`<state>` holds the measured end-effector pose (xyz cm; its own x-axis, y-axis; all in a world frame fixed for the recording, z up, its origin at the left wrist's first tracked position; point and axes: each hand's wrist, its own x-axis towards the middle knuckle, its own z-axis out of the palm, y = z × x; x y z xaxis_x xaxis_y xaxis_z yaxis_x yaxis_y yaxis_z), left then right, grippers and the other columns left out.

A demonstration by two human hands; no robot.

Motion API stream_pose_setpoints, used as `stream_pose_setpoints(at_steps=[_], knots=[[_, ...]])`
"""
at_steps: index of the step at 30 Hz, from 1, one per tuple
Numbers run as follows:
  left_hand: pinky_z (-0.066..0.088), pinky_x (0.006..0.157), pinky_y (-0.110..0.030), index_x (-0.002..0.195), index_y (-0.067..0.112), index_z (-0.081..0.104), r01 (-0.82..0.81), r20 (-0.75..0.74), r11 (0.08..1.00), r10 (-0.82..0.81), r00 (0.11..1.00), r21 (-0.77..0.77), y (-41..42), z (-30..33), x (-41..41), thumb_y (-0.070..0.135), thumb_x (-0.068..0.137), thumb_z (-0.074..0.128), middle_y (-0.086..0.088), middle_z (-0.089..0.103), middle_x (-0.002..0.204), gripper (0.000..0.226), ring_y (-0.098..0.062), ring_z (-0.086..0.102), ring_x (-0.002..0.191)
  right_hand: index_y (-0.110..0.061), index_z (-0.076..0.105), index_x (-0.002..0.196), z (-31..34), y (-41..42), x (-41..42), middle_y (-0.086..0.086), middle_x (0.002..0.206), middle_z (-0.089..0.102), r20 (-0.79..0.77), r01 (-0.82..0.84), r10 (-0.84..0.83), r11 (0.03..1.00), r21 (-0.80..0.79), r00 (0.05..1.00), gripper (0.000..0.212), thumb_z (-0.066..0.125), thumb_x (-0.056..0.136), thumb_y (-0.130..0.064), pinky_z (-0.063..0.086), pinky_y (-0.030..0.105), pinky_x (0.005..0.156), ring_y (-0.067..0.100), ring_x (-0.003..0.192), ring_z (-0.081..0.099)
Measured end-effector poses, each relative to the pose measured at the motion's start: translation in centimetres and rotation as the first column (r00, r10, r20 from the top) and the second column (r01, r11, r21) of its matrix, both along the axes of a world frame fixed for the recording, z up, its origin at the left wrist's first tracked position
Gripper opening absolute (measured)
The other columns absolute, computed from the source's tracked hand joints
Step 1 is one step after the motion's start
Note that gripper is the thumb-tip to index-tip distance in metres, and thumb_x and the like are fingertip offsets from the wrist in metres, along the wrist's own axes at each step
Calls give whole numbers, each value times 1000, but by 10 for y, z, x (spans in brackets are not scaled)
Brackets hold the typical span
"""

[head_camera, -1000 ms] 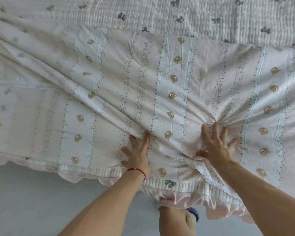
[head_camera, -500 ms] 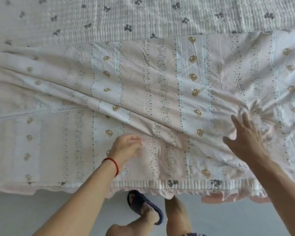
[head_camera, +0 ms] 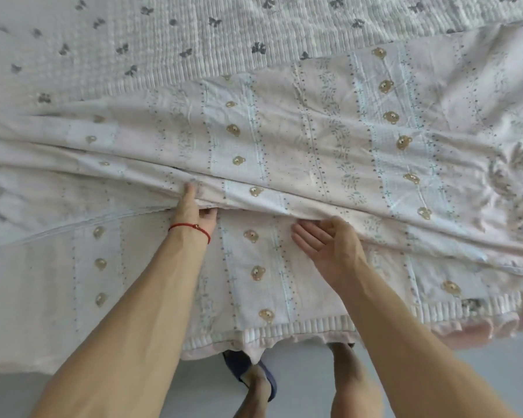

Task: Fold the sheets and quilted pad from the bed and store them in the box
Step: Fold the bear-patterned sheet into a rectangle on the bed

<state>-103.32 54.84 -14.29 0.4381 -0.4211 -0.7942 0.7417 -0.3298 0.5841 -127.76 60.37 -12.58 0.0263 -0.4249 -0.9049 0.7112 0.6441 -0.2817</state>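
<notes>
sheet (head_camera: 314, 140): pale pink/white, vertical stripe bands, light-blue stitch-like lines, grey-green dot rows and leafy sprigs, tan bear heads in columns. quilted pad (head_camera: 194, 40): white, ribbed quilting, scattered dark grey bows. frill (head_camera: 480, 330) at the bed edge: pink. floor (head_camera: 299, 378): plain light grey. slipper (head_camera: 239, 362): dark navy. wrist cord (head_camera: 191, 227) on the left arm: red.

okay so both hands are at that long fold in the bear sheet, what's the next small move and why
Probably close the right hand on the fold. The left hand already pinches the bear-print sheet there, thumb on top, while the right sits open, palm up, just under the edge.
</notes>
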Motion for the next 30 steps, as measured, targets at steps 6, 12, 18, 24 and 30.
stream_pose_setpoints(at_steps=[6,12,18,24,30], knots=[[54,96,-28,94,24,66,-16,-42,998,14,999,-54,107,15,23,59,94,56,9,75,96,36,-7,73,94,-5,59,101,9,30,20,14,93,61,-11,128,-128,992,-23,992,12,62,94,-14,56,45,89,31,87,65],[62,82,-41,118,13,69,58,56,985,-67,996,160,192,-8,41,39,87,75,-8,75,115,41,-23,73,105,-1,66,122,-17,71,20,15,115,75,-208,282,-264,958,59,942,48,82,80,-19,60,46,84,34,98,73],[61,65,-29,131,12,62,148,40,975,-156,987,166,213,-17,40,10,97,66,-7,70,116,35,-22,66,110,-8,46,149,-26,114,-8,11,119,61,-477,340,-232,928,152,848,82,87,81,-27,54,38,88,26,102,59],[64,67,-41,117,4,64,249,-111,953,-232,966,174,210,-16,5,6,100,58,-17,71,112,19,-31,69,105,-1,52,132,-24,135,-31,6,86,68,-352,259,-246,966,-11,903,50,73,95,-27,62,32,72,15,66,71],[64,67,-43,136,-7,51,257,-8,938,-262,965,233,230,-26,10,-1,100,55,-30,63,126,36,-39,68,105,1,64,125,-20,126,-81,20,112,73,-431,276,-224,959,62,874,45,77,87,-21,63,39,78,30,88,73]])
